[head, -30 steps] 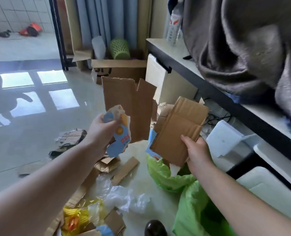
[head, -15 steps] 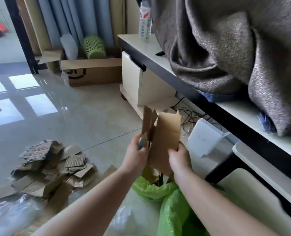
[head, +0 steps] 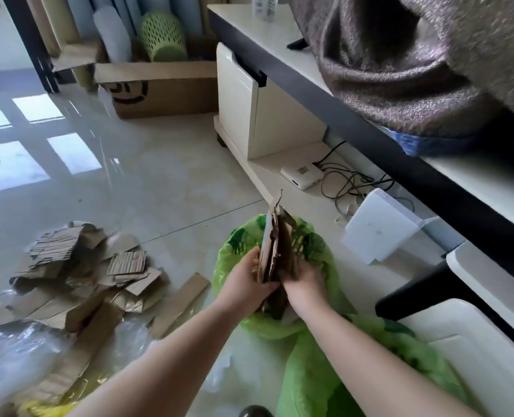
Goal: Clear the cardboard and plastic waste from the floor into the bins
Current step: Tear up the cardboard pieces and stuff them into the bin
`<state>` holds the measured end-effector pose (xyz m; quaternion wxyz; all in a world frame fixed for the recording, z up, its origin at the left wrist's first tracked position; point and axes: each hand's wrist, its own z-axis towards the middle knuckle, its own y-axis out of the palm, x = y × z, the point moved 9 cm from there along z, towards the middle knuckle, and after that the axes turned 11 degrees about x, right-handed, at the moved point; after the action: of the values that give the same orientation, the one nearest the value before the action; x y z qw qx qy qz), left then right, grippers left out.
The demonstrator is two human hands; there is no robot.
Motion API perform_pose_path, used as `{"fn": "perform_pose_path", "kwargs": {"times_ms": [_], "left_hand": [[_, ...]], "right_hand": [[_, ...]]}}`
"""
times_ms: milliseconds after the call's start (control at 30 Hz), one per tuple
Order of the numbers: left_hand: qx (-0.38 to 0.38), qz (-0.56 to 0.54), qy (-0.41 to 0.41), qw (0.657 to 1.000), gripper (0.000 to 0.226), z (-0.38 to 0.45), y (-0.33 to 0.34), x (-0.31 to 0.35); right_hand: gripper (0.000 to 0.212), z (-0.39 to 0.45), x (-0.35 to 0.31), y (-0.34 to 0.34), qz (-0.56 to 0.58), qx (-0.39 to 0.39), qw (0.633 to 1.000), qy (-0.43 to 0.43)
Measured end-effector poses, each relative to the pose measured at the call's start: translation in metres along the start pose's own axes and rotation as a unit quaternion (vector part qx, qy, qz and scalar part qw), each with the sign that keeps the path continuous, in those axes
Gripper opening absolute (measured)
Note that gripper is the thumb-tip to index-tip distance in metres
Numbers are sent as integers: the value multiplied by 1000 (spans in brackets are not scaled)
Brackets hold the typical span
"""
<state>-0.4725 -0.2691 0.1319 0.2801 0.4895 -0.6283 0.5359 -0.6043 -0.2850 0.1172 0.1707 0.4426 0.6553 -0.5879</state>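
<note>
Cardboard [head: 275, 251], held up at chest height a moment ago, now lowered upright into the green bin [head: 234, 254]. Left hand [head: 246, 278] and right hand [head: 305, 281] both clamped on it, fingers curled. Floor pile [head: 78, 281] still to clear.

I see glossy, mirror-smooth floor tiles [head: 147, 176] throwing window glare. The torn cardboard scraps [head: 78, 278] on them look matt brown, some with ribbed corrugation exposed. The cardboard bundle [head: 275, 248] has rough ragged edges, same dull paper stock. The green bin liner [head: 313, 383] is thin shiny plastic, crinkled. Clear plastic film [head: 12, 356] at lower left is wrinkled, translucent. The grey blanket [head: 400, 73] is coarse woven cloth. The cabinet front [head: 234, 97] is cream and glossy. The green basket [head: 162, 34] is perforated plastic, matt.
</note>
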Motion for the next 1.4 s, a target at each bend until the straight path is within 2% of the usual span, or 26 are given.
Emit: {"fn": "perform_pose_path", "kwargs": {"times_ms": [67, 133, 233, 300, 400, 500, 600, 800, 967, 1100, 1167, 1267, 1400], "left_hand": [[-1, -17, -15, 1000, 88, -3, -9, 0], [3, -20, -4, 1000, 92, -7, -27, 8], [9, -50, 2, 999, 88, -20, -65, 21], [13, -45, 6, 999, 81, -31, -97, 25], [30, -16, -5, 999, 69, -52, -156, 19], [52, 16, -30, 998, 59, -72, -216, -9], [68, 82, -62, 992, 54, -92, -269, -56], [60, 152, -127, 978, 51, -126, -335, -157], [78, 116, -178, 974, 54, -123, -353, -230], [59, 124, -201, 970, 55, -100, -336, -273], [40, 156, -196, 967, 57, -83, -322, -281], [6, 237, -163, 958, 57, -53, -293, -280], [10, 326, -133, 936, 64, -9, -264, -284]], "right_hand": [[44, -6, -8, -9, -2, 20, 999, -27], [56, -18, -28, -27, 14, 71, 995, -72], [50, -49, -71, -51, 90, 135, 971, -175], [43, -72, -99, -49, 129, 116, 958, -230], [34, -106, -134, -24, 132, 42, 945, -295], [28, -137, -154, 22, 103, -61, 943, -312], [27, -162, -159, 77, 24, -140, 937, -320], [30, -185, -133, 190, -106, -251, 927, -257], [37, -179, -106, 254, -219, -285, 901, -245], [36, -132, -86, 274, -270, -242, 906, -218], [41, -109, -76, 279, -344, -226, 876, -252], [46, -83, -56, 290, -486, -231, 774, -334], [48, -61, -36, 312, -556, -250, 668, -427]]}}
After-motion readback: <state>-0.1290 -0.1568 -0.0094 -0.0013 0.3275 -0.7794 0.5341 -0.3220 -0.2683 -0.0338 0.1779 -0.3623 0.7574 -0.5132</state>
